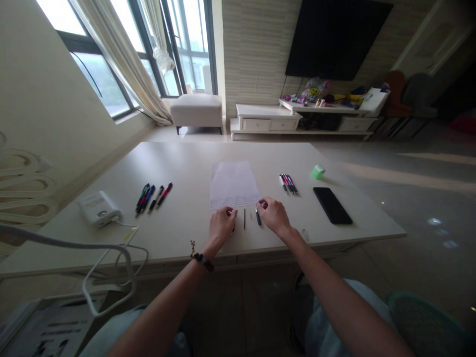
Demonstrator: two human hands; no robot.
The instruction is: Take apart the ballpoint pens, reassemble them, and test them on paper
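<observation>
On the white table, a sheet of paper lies in front of my hands. My left hand is closed at the sheet's near edge, its fingers around a dark piece that is mostly hidden. A thin refill and a tiny spring-like part lie between my hands. My right hand is pinched near the paper's right corner, just beside a black pen barrel; what its fingertips hold is too small to make out.
Several pens lie at the left, and another group of pens at the right. A black phone, a green-and-white container and a white device with a cable rest on the table.
</observation>
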